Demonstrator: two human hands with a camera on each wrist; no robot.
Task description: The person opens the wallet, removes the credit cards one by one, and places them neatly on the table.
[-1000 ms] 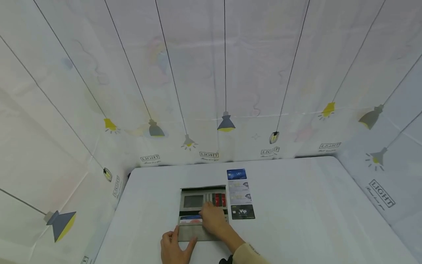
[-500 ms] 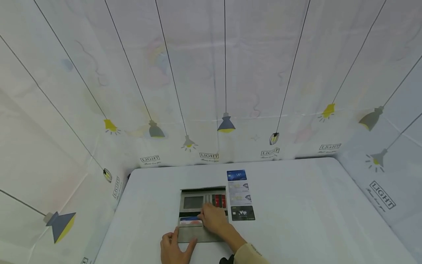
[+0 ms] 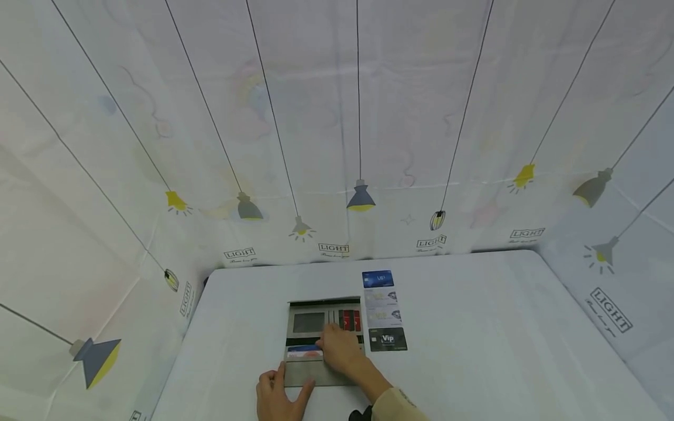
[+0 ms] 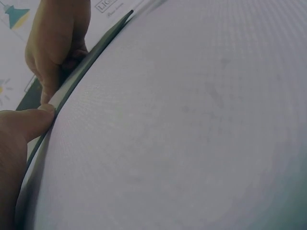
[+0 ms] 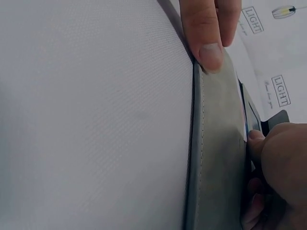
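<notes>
A grey wallet (image 3: 303, 374) lies unfolded on the white table. A blue, white and red card (image 3: 297, 353) stands partly out of its near pocket. My left hand (image 3: 277, 393) holds the near left corner, its thumb (image 4: 41, 115) on the near edge and a finger along the left side. Over the middle of the wallet, my right hand (image 3: 341, 349) has its fingers curled, with the thumb (image 5: 255, 137) at the card's edge. The right fingertips are partly hidden behind the pocket. Red-and-black items (image 3: 351, 320) fill slots in the wallet's far half, beside a dark window (image 3: 309, 322).
To the right of the wallet lies a column of cards: a blue VIP card (image 3: 378, 278) at the far end, pale cards (image 3: 382, 307) between, and a black Vip card (image 3: 388, 339) nearest. A lamp-printed sheet (image 3: 411, 146) hangs around the table (image 3: 474, 339).
</notes>
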